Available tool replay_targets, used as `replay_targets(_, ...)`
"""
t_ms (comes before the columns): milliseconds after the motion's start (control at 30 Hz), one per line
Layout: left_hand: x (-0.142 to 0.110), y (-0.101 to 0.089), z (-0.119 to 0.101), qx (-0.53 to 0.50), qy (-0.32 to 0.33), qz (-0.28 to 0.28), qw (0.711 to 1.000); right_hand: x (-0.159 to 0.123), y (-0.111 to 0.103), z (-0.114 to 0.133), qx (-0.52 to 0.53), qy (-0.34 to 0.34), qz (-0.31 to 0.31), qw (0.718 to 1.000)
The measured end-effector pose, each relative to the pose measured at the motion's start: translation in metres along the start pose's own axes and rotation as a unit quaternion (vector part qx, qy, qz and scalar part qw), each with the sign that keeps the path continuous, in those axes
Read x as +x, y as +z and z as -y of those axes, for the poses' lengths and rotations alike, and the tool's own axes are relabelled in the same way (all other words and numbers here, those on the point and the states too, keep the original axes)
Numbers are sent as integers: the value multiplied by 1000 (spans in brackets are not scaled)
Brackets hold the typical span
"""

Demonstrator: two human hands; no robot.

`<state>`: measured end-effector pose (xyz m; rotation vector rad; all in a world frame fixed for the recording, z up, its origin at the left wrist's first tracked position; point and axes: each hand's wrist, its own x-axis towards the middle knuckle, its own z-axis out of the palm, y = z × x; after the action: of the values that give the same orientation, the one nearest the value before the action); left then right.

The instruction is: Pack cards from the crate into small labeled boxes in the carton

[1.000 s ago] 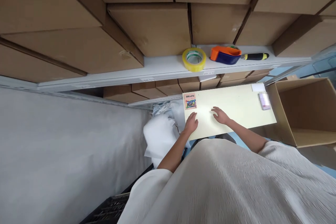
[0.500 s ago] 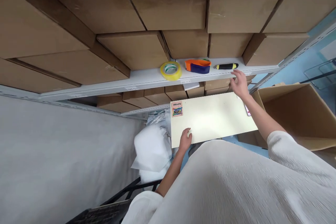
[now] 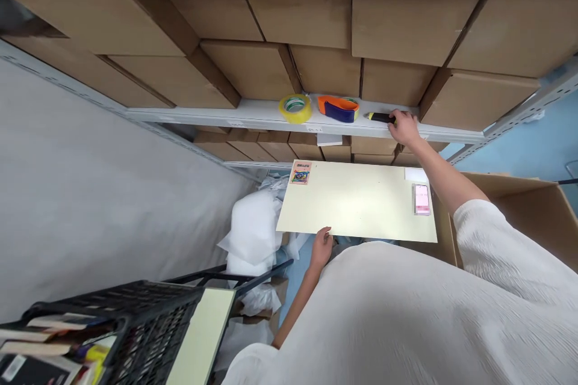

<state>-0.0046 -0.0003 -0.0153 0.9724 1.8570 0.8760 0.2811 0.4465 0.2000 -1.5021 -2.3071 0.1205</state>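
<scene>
My right hand (image 3: 404,127) reaches to the shelf edge, its fingers closed around the right end of a black and yellow utility knife (image 3: 380,117). The knife lies along the shelf, its tip pointing left. Beside it are an orange and dark blue strap loop (image 3: 338,109) and a roll of yellowish clear tape (image 3: 295,108). My left hand (image 3: 321,246) is at the front edge of a pale board (image 3: 352,201), fingers loosely bent and holding nothing. On the board are a small colourful card (image 3: 300,172) at the left and a phone (image 3: 421,199) at the right.
Cardboard boxes (image 3: 289,3) fill the grey shelf (image 3: 262,111) and the level beneath. A large open carton (image 3: 519,204) stands right of the board. White foam packing (image 3: 253,225) lies left, near a black crate (image 3: 149,325) with books. A white paper (image 3: 415,174) lies above the phone.
My right hand has moved up onto the shelf and closed on the utility knife. My left hand has shifted to the board's front edge. The view has turned, showing more of the crate.
</scene>
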Motion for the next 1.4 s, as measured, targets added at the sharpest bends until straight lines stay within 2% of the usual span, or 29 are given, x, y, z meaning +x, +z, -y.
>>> replay_targets(133, -1, 6, -6, 6, -6, -2, 1000, 1, -5, 0, 21, -7, -11, 1000)
replay_targets(200, 2, 8, -9, 8, -7, 2, 1000, -8, -13, 1, 34, -12, -24, 999)
replay_targets(267, 6, 11, -12, 10, -5, 11, 1000, -29, -20, 3, 49, -11, -44, 998)
replay_targets(367, 8, 17, -12, 20, 3, 32, 999, -86, -19, 4, 67, 15, -71, 995)
replay_targets(467, 9, 24, -12, 32, 5, 55, 998, -161, 4, 3, 98, 90, -72, 988)
replay_targets(600, 10, 30, -12, 48, 10, 81, 996, -252, 55, -4, 139, 244, -3, 960)
replay_targets(667, 10, 31, -12, 54, 14, 89, 994, -284, 79, -10, 138, 317, 43, 937)
replay_targets(767, 7, 27, -11, 62, 15, 91, 994, -316, 104, -21, 91, 392, 91, 911)
replay_targets(867, 3, 20, -7, 67, 7, 90, 994, -334, 121, -32, 42, 414, 114, 902)
replay_targets(1033, -5, 14, 1, 70, -9, 86, 994, -345, 137, -42, -8, 398, 169, 902)
replay_targets(1167, -8, 15, 7, 76, -24, 70, 994, -345, 144, -45, -41, 376, 222, 899)
replay_targets(1300, -9, 14, 10, 74, -36, 78, 994, -345, 148, -46, -59, 361, 274, 890)
replay_targets(1400, -10, 11, 8, 72, -44, 80, 993, -344, 146, -43, -62, 361, 290, 884)
